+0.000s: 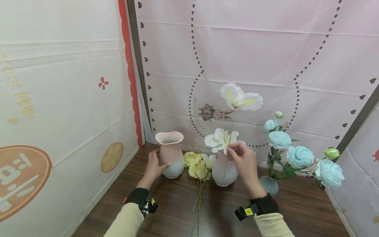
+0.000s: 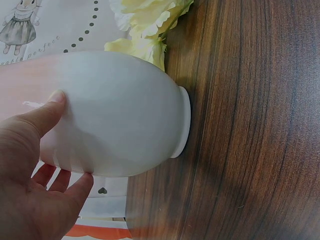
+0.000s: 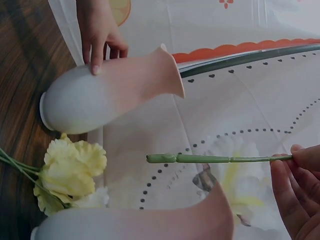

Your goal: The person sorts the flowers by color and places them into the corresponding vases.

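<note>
My left hand (image 2: 30, 185) grips the belly of the white-and-pink vase (image 2: 110, 112), thumb across its front and fingers curled behind, its foot resting on the dark wooden table (image 2: 250, 125), with yellow flowers (image 2: 147, 30) lying just beyond the vase from my grip.

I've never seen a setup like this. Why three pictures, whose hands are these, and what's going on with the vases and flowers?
No machine here: a person wears three cameras. The wide picture comes from the head; the other two come from the wrists, so they look tilted. On the brown table stand two pink-and-white vases, with yellow flowers lying between them and blue flowers at the right. The left hand holds the left vase. The right hand pinches a white flower's green stem above the middle vase.
</note>
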Tool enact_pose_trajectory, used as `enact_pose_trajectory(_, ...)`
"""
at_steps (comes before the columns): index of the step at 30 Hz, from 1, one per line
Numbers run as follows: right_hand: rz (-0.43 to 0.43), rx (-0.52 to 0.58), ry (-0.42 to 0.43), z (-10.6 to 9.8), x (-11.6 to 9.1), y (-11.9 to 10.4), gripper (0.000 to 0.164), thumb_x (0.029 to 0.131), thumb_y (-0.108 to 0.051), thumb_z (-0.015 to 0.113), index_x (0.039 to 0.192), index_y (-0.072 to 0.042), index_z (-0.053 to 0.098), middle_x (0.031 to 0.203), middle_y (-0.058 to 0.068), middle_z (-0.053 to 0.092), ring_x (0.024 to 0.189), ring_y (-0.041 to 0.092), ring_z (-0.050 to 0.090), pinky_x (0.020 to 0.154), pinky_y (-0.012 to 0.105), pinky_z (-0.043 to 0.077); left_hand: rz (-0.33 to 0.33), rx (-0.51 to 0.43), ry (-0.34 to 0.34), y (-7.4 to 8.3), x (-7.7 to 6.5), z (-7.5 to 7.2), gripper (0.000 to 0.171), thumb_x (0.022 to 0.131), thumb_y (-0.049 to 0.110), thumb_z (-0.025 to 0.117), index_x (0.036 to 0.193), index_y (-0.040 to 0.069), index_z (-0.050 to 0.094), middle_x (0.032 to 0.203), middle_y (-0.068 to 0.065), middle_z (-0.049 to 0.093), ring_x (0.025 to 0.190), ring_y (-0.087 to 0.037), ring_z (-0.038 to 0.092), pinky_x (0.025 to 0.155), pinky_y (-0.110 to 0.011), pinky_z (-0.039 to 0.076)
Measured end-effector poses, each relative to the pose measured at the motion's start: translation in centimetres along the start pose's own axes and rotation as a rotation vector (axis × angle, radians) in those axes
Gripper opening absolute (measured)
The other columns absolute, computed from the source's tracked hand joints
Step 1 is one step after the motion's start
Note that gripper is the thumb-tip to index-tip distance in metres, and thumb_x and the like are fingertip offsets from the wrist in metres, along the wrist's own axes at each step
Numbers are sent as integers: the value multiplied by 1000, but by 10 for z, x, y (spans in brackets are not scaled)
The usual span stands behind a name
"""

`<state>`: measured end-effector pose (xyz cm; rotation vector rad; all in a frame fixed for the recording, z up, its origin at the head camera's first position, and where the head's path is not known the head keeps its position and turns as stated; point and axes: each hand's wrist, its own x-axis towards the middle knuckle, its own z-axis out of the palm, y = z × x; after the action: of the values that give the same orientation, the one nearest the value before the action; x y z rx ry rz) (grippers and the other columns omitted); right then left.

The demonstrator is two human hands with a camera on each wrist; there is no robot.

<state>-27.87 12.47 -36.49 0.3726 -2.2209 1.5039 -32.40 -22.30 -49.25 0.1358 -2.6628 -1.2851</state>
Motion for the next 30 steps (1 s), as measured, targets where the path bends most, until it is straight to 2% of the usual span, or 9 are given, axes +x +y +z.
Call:
enact_pose_trajectory(10,-15,-92,45,-15,7,0,12,92,-10,70,101,-2,70,91,14,75,67,-2,65,61,16,60,-4,-4,-3,-2,0,-1,86,87,18,77,150,-1,21,149,-24,25,144,-43,33,121,-54,33)
enact_pose_trajectory(13,-20,-117,58,-18,9,2,12,92,-9,70,100,-1,70,92,15,75,68,2,67,61,17,61,-18,-11,-5,-2,0,-1,86,87,18,77,150,0,21,150,-24,25,144,-42,33,121,-54,33)
enact_pose_trajectory(19,-47,-152,100,-24,13,5,12,92,-8,70,100,1,70,91,17,75,71,19,72,61,13,59,-28,-20,-12,0,-1,-1,85,87,17,77,150,1,21,150,-24,25,144,-42,33,121,-54,33)
enact_pose_trajectory(25,-68,-207,117,-31,19,3,14,92,-12,70,102,-1,69,89,14,75,72,24,71,60,5,53,-28,-25,-5,0,-1,-1,85,87,18,77,149,1,22,150,-23,25,145,-42,32,122,-54,32)
enact_pose_trajectory(27,-76,-212,118,-34,21,2,14,93,-11,70,102,0,69,90,15,75,72,21,71,61,4,53,-27,-23,-3,0,-2,-2,85,86,17,77,149,1,22,150,-24,25,144,-43,32,121,-54,32)
enact_pose_trajectory(30,-80,-205,134,-38,27,1,14,93,-9,69,103,1,68,91,18,74,70,8,69,62,3,53,-28,-23,-4,1,-1,-2,85,86,18,77,149,1,22,150,-24,25,145,-43,32,122,-54,32)
